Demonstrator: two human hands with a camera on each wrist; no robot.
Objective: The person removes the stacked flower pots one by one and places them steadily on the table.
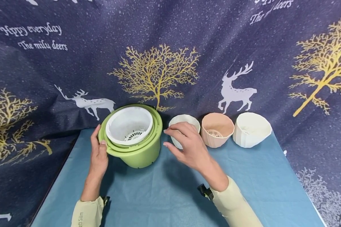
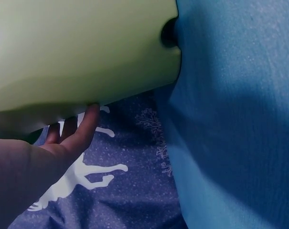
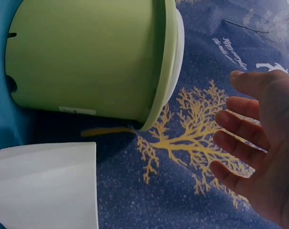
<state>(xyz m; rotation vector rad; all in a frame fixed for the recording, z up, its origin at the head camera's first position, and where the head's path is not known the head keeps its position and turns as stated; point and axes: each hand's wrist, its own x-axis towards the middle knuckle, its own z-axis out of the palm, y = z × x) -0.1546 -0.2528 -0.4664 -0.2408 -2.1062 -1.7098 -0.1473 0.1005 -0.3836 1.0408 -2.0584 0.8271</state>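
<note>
green pot [image 1: 140, 156], centre-left of frame, should be light and stiff; my left hand [image 1: 98, 156] grips its rim [image 1: 159, 126], the best hold, my right hand [image 1: 188, 145] loose and empty.

The head view is bright, the wrist views dimmer, the blue cloth [image 1: 153, 201] softly shadowed.

Curtained spot, kind of room unclear, blue tablecloth [image 1: 156, 198], deer-and-tree printed curtain [image 1: 170, 28] behind
</note>
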